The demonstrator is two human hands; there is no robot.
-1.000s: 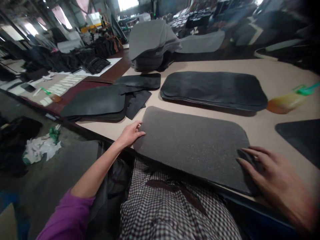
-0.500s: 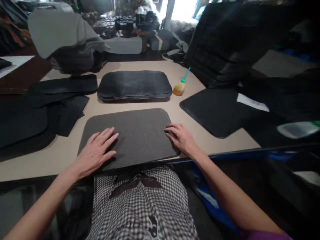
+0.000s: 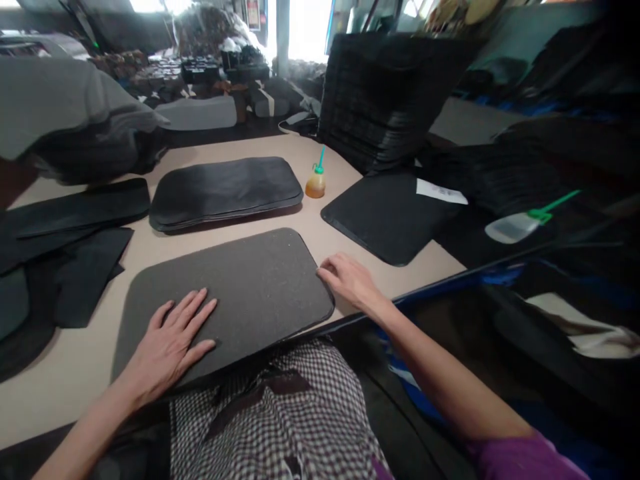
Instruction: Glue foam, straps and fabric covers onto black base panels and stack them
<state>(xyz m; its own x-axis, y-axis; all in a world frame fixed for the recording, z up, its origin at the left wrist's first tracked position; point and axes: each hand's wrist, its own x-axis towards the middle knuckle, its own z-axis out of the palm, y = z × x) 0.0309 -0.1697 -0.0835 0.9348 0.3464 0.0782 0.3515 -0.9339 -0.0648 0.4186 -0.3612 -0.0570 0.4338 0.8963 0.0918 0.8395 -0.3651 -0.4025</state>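
A dark grey panel with rounded corners (image 3: 250,287) lies near the front edge of the beige table (image 3: 390,277). Flat on its left part rests my left hand (image 3: 170,340), fingers spread. At the panel's right edge is my right hand (image 3: 347,280), its fingers bent and pressed together at the rim; whether they pinch the edge is hard to make out. Behind the panel sits a stack of black panels (image 3: 227,190), with a bottle of amber liquid with a green spout (image 3: 315,183) to its right.
Black pieces (image 3: 87,273) lie on the left. On the right are another black panel (image 3: 385,217) with a white strip (image 3: 441,191), a tall black stack (image 3: 380,100) and a clear bottle with a green spout (image 3: 513,227).
The view has turned to the right, so the table's contents appear further left. My right hand's fingers have moved from the panel's top to its right edge. My left hand stays flat on it.
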